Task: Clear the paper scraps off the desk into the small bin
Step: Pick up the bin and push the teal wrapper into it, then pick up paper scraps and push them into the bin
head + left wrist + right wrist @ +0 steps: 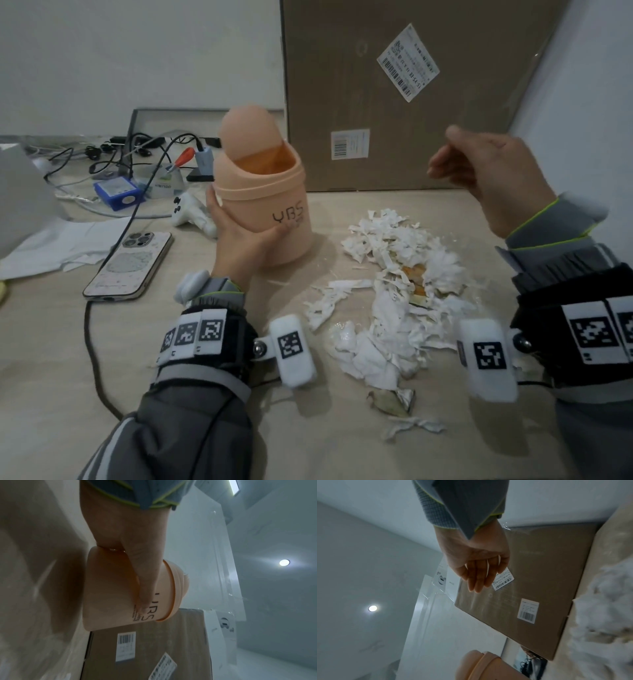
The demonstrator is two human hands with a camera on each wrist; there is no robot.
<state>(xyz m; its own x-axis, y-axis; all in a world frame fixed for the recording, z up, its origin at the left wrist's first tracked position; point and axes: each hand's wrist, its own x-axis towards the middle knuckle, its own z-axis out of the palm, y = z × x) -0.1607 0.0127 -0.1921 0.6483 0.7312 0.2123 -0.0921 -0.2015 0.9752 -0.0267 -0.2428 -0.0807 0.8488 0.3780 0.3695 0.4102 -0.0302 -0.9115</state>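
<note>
A person's left hand (236, 236) grips the small peach bin (265, 205), lid tipped open. Their right hand (486, 174) hovers empty, fingers relaxed. Most paper scraps (394, 294) still litter the bench (342, 445).

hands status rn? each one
Left hand: grips the small bin round its side, bin standing on the desk.
Right hand: open, holds nothing, raised above the paper scraps.

bin (270, 205) left of paper scraps (394, 298) on desk (51, 359), cardboard box (411, 96) behind, phone (132, 263) further left
</note>
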